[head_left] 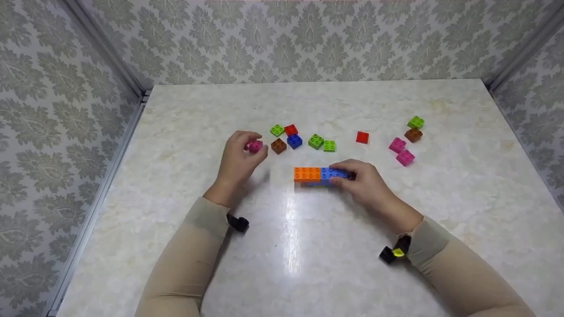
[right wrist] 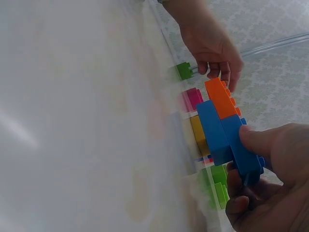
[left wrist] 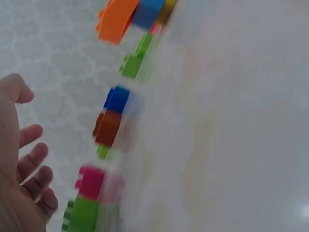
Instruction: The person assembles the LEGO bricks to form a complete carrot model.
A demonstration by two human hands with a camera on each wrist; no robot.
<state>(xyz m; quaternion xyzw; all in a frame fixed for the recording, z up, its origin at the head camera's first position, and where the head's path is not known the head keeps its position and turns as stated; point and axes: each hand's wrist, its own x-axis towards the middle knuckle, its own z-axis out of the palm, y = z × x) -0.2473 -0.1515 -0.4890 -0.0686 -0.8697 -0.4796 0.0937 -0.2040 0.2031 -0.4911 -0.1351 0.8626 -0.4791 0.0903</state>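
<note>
The right hand [head_left: 366,179] pinches the right end of the joined blocks [head_left: 320,175] between thumb and fingers, and that firm hold should be kept so the piece does not twist. The left hand [head_left: 235,162] is loosely parted, holding nothing, beside a pink brick [head_left: 255,146] to the left of the joined blocks and a little beyond them. To pick that brick up cleanly, I would pinch it by two opposite sides, leaving its studs clear, without nudging the brown brick [head_left: 278,146] next to it. The joined blocks count one orange brick [head_left: 307,174], two blue bricks [right wrist: 212,133] and, partly hidden, what seems one yellow brick [right wrist: 198,135] underneath. Loose beyond them, left and right, are three pink bricks, the one by the left hand included, five green bricks [head_left: 315,141], two brown, two red pieces [head_left: 362,137] and one dark blue brick [head_left: 294,141].
</note>
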